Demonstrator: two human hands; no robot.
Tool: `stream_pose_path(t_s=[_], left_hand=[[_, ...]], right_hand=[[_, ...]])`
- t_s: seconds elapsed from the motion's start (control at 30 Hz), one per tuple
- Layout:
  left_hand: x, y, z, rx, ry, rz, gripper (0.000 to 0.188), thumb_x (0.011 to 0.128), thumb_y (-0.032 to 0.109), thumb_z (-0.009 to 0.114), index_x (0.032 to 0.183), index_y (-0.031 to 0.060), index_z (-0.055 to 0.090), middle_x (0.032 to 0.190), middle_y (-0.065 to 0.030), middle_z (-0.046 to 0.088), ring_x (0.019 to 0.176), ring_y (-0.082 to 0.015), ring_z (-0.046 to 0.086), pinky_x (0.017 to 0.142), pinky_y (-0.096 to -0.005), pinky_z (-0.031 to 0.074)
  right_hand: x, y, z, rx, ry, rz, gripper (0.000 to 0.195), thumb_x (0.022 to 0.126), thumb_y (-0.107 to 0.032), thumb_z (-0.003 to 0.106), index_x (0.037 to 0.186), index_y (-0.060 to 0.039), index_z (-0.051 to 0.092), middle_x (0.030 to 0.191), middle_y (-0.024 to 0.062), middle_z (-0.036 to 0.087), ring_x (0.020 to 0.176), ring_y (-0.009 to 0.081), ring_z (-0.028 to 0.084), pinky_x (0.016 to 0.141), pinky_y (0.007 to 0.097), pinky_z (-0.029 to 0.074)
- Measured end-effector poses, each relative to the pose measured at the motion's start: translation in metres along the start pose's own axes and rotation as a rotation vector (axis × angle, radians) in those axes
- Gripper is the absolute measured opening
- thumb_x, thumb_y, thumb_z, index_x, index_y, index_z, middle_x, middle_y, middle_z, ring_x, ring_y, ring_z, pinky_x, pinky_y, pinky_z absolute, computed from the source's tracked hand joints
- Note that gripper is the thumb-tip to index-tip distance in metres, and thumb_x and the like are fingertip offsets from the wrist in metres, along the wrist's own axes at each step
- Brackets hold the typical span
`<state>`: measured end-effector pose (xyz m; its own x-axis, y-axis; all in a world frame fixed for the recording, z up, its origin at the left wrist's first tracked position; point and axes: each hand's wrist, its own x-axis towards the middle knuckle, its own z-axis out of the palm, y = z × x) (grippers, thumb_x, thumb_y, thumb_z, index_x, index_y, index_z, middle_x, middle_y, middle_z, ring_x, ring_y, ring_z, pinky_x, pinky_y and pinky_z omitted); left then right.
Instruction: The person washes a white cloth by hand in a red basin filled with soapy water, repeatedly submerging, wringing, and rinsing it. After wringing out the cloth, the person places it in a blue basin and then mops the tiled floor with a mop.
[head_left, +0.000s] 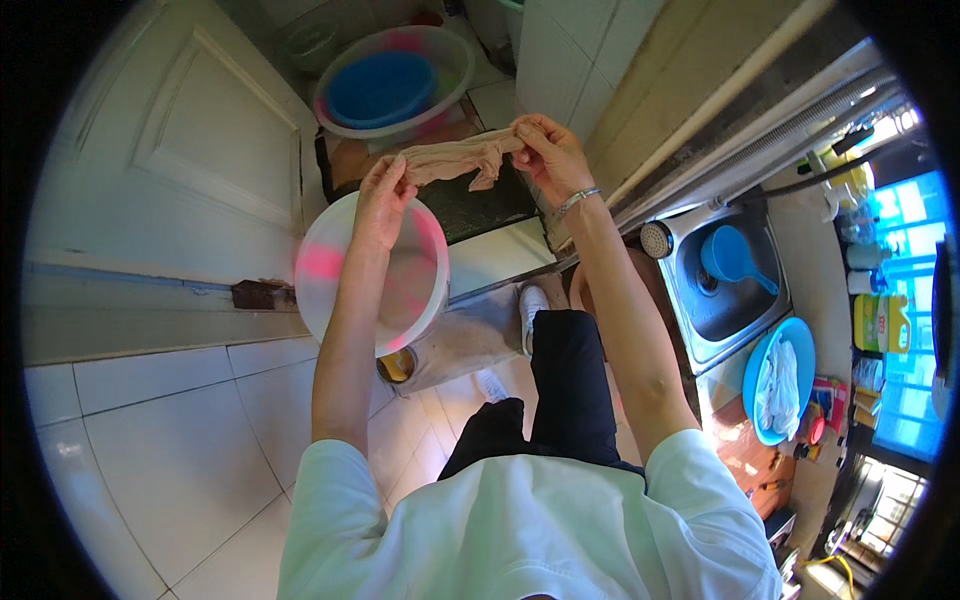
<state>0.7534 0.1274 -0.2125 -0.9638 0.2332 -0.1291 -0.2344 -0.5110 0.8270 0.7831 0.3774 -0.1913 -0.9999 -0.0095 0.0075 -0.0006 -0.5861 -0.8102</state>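
A beige, thin cloth (450, 160) is stretched between my two hands, with a loose end hanging down near the right side. My left hand (384, 196) pinches its left end, above the far part of a white and pink plastic bucket (310, 292). My right hand (550, 154), a metal bracelet at its wrist, grips the other end higher up. Beneath the cloth lies a dark mat (480, 206) in the doorway. My left forearm hides part of the bucket.
A large basin (450, 75) holding a blue basin (382, 90) stands beyond the doorway. At the left is a white door (217, 135). On the right, a steel sink (724, 322) holds a blue dipper (726, 251); beside it, a blue basin (802, 352) contains white plastic bags (780, 390).
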Motion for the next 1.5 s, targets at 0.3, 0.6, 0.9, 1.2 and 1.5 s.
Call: stream_pose_path(t_s=[0.3, 0.6, 0.9, 1.2, 1.5], left_hand=[[0.009, 0.018, 0.001, -0.199, -0.039, 0.038, 0.006, 0.093, 0.02, 0.053, 0.094, 0.0143, 0.051, 0.091, -0.0007, 0.055, 0.086, -0.0122, 0.053, 0.08, -0.0335, 0.044], [0.011, 0.016, 0.003, -0.006, -0.187, 0.033, 0.01, 0.094, 0.019, 0.049, 0.102, 0.0119, 0.049, 0.092, 0.0007, 0.052, 0.083, -0.0106, 0.051, 0.075, -0.0298, 0.042], [0.001, 0.024, -0.049, 0.383, 0.166, 0.187, 0.015, 0.087, 0.019, 0.06, 0.093, 0.0065, 0.053, 0.08, -0.0003, 0.053, 0.067, -0.0095, 0.05, 0.06, -0.023, 0.043], [-0.036, -0.012, 0.012, 1.03, -0.186, 0.433, 0.045, 0.078, -0.002, 0.057, 0.122, 0.0039, 0.045, 0.117, -0.0097, 0.052, 0.111, -0.0214, 0.048, 0.095, -0.0314, 0.038], [-0.076, -0.098, 0.02, 0.153, -0.256, -0.287, 0.043, 0.092, 0.025, 0.052, 0.128, 0.0034, 0.044, 0.123, -0.0068, 0.052, 0.115, -0.019, 0.046, 0.099, -0.0343, 0.034]], right_hand=[[0.007, 0.015, -0.008, -0.224, 0.028, 0.139, 0.021, 0.095, -0.02, 0.047, 0.107, -0.0051, 0.057, 0.085, 0.0054, 0.062, 0.075, 0.0127, 0.058, 0.067, 0.025, 0.049], [-0.001, 0.09, 0.032, 0.332, -0.013, 0.354, 0.011, 0.093, -0.02, 0.051, 0.097, -0.0097, 0.053, 0.092, 0.0038, 0.056, 0.077, 0.0238, 0.057, 0.068, 0.0397, 0.051], [0.003, 0.029, -0.005, -0.157, 0.168, 0.058, 0.008, 0.086, -0.012, 0.062, 0.09, -0.0055, 0.062, 0.074, 0.0006, 0.057, 0.057, 0.007, 0.049, 0.048, 0.0202, 0.041], [-0.029, 0.043, 0.023, -0.922, -0.199, -0.218, 0.015, 0.081, -0.015, 0.061, 0.093, -0.0065, 0.064, 0.081, 0.0051, 0.065, 0.069, 0.0122, 0.061, 0.063, 0.0251, 0.05], [-0.086, 0.006, 0.032, -0.982, -0.036, -0.45, 0.012, 0.076, -0.011, 0.059, 0.085, -0.0061, 0.065, 0.079, 0.0099, 0.064, 0.074, 0.0254, 0.062, 0.067, 0.0323, 0.05]])
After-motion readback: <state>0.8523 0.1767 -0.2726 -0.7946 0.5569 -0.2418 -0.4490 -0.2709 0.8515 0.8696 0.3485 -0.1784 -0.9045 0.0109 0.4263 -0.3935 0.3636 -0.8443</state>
